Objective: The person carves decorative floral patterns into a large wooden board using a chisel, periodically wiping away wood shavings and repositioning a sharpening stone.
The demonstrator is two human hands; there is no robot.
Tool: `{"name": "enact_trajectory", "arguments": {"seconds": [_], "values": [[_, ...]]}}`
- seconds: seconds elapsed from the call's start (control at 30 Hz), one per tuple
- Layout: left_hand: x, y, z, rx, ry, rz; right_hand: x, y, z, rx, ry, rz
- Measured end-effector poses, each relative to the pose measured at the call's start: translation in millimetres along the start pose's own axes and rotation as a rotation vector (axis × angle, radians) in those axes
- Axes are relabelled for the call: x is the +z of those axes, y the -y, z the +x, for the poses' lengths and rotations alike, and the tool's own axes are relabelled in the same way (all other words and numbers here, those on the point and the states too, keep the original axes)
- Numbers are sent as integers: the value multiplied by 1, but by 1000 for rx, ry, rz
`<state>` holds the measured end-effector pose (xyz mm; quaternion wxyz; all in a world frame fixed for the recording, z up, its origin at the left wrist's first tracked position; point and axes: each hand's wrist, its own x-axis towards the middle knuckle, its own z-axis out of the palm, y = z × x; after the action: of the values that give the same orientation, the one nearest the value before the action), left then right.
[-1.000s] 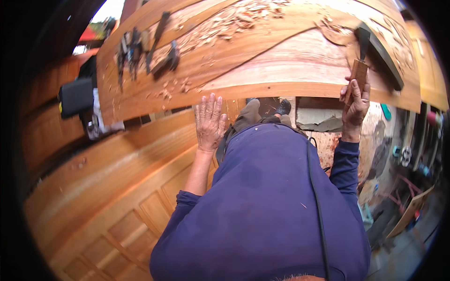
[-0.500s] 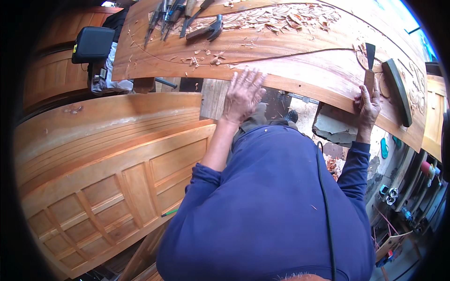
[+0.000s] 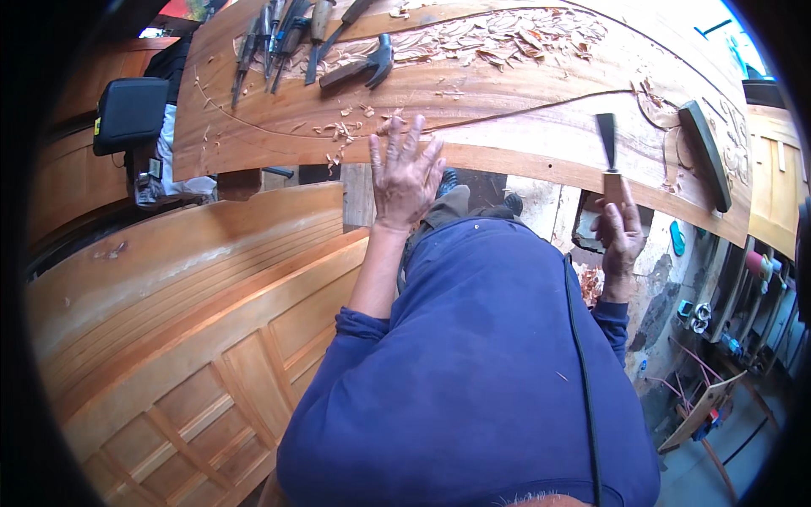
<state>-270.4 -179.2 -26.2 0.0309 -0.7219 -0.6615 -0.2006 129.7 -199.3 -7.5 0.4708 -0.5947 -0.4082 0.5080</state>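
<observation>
A wide carved wooden board (image 3: 507,135) spans the top of the view, scattered with pale shavings (image 3: 532,38). My left hand (image 3: 404,177) is open, fingers spread, at the board's near edge. My right hand (image 3: 618,228) is closed on the wooden handle of a wide-bladed chisel (image 3: 606,144), its blade pointing away from me over the board's right part. A long dark block (image 3: 703,156) lies to the right of the chisel. At the upper left, a claw hammer (image 3: 355,70) lies beside several chisels and other hand tools (image 3: 270,38).
Panelled wooden doors (image 3: 203,372) lean below the board at the left. A black case (image 3: 131,114) stands left of the board. A green sandal (image 3: 677,239), poles (image 3: 735,296) and other clutter are at the lower right. A dark cord (image 3: 583,372) runs down my top.
The view has shifted. Since half a second ago, the chisel in my right hand has moved left and toward me, away from the dark block. My left hand has moved slightly left along the edge.
</observation>
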Motion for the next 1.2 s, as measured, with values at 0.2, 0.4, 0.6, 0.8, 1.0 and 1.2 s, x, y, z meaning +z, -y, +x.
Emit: {"name": "enact_trajectory", "arguments": {"seconds": [0.2, 0.4, 0.6, 0.8, 1.0, 1.2], "values": [[10, 23, 19, -43, -186, -234, 74, 25, -30, 330, 247, 45], [9, -14, 45, 612, 105, -691, 130, 28, -53, 467, 250, 56], [27, -34, 48, 833, 357, -848, 153, 24, -86, 462, 107, 64], [23, -5, 52, 659, 263, -702, 155, 38, -111, 405, 17, 131], [24, 21, 45, 520, 242, -407, 120, 9, -172, 254, -333, 244], [26, -10, 65, 412, 208, -351, 115, -15, -228, 189, -504, 324]]}}
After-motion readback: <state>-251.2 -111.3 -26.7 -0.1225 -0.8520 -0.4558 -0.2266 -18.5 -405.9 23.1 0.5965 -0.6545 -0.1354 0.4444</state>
